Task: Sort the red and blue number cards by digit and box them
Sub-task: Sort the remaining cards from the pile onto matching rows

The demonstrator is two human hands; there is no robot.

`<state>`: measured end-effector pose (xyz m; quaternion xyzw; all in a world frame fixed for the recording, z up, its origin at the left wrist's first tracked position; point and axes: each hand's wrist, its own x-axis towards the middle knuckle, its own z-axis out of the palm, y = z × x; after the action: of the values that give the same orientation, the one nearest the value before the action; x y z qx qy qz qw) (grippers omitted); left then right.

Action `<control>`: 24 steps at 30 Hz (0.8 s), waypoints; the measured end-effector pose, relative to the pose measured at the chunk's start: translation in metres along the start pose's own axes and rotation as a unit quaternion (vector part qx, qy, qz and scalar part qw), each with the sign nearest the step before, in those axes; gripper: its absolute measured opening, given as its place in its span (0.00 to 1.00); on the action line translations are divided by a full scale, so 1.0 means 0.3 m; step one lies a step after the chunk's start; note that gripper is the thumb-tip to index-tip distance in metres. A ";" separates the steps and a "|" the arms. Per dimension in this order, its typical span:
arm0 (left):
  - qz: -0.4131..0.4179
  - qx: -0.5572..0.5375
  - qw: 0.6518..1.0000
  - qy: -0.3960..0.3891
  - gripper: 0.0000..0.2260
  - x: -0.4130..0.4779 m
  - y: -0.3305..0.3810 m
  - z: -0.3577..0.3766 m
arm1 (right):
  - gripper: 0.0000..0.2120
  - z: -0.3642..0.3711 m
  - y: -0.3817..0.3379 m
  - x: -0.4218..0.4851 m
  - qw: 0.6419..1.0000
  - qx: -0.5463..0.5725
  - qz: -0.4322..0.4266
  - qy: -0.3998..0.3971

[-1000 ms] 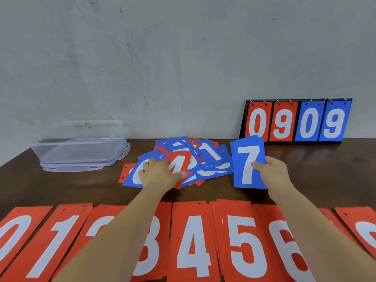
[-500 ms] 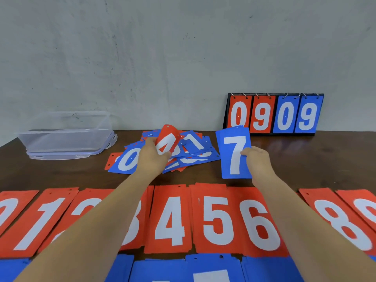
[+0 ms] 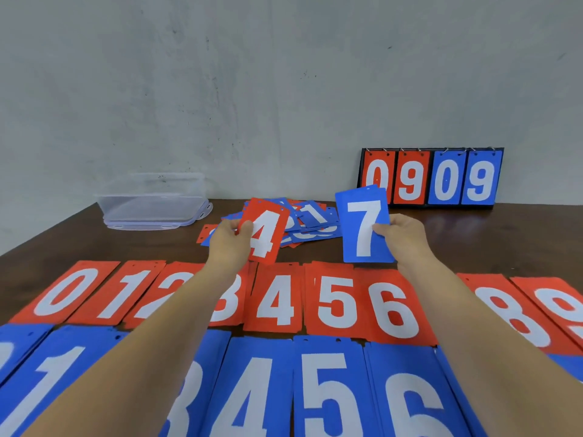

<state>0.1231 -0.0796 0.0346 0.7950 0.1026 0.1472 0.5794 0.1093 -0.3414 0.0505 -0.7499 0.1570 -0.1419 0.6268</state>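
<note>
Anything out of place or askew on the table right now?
Nothing damaged or spilled. Only the unsorted heap at mid-table is jumbled, and the red 5 stack lies slightly fanned at its far edge.

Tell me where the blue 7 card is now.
In the head view, the blue 7 card is right of centre, held up by the right hand, just right of the loose card pile and in front of the scoreboard.
</note>
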 end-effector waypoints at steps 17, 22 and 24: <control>-0.034 0.206 0.969 -0.135 0.10 -0.160 -0.038 -0.067 | 0.05 -0.203 0.002 -0.247 0.999 0.003 0.011 0.050; 0.042 0.376 0.919 -0.106 0.12 -0.188 -0.060 -0.054 | 0.02 -0.287 0.022 -0.350 0.999 -0.004 0.011 0.049; 0.045 0.411 0.905 -0.100 0.14 -0.205 -0.065 -0.048 | 0.03 -0.321 0.035 -0.395 0.998 -0.006 0.015 0.052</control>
<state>0.0608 -0.0812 0.0130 0.9769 0.0601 0.0377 0.2016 -0.0388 -0.3803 0.0552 -0.7429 0.2020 -0.1704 0.6150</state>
